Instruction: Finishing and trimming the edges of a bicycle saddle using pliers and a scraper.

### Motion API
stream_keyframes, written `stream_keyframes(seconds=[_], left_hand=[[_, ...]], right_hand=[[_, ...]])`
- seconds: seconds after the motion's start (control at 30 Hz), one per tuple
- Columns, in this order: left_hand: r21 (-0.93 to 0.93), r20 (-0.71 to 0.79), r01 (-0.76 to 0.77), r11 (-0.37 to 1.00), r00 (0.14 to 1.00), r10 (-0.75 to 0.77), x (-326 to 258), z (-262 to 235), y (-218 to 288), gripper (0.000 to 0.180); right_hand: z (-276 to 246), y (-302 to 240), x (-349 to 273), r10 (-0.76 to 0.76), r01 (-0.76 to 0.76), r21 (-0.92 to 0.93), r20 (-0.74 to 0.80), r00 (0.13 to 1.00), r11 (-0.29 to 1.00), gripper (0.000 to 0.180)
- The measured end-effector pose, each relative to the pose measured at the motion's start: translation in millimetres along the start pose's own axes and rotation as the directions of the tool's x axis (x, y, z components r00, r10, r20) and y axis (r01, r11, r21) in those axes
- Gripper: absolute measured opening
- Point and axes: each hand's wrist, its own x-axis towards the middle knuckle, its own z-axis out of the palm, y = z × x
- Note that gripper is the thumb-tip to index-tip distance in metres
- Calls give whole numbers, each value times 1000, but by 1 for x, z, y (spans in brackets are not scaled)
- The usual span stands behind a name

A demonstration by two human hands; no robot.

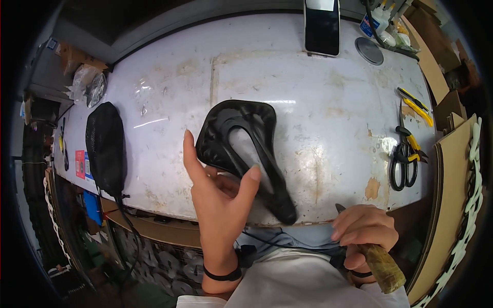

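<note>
A black bicycle saddle (265, 177) with a long opening down its middle lies on the worktable, its narrow nose toward me. Wrinkled black material shows along its wide end. My left hand (221, 200) is at the saddle's left edge, index finger stretched out and thumb raised over the saddle; the other fingers are curled and partly hidden. At the table's front edge, my right hand (367, 231) is closed round a tool with a tape-wrapped handle (385, 269). Only a short dark tip of that tool shows past the fingers.
The white worktable (169, 82) has worn, stained patches. On the right lie black scissors (403, 159), yellow-handled pliers (411, 139) and a yellow cutter (417, 105). A phone (322, 31), a round grey lid (369, 51) and bottles (377, 20) stand at the back. A black pouch (106, 146) lies left.
</note>
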Motion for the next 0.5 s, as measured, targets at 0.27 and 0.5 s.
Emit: stream_keyframes(seconds=[0.27,0.5], left_hand=[[-575,-22,-4,818,1000,-11,-10,7,-8,96],[-841,107,135,523,991,-83,-15,30,-15,68]], right_hand=[[2,-15,1,83,-78,-57,97,992,995,34],[27,-16,2,-292,256,143,385,875,956,36]])
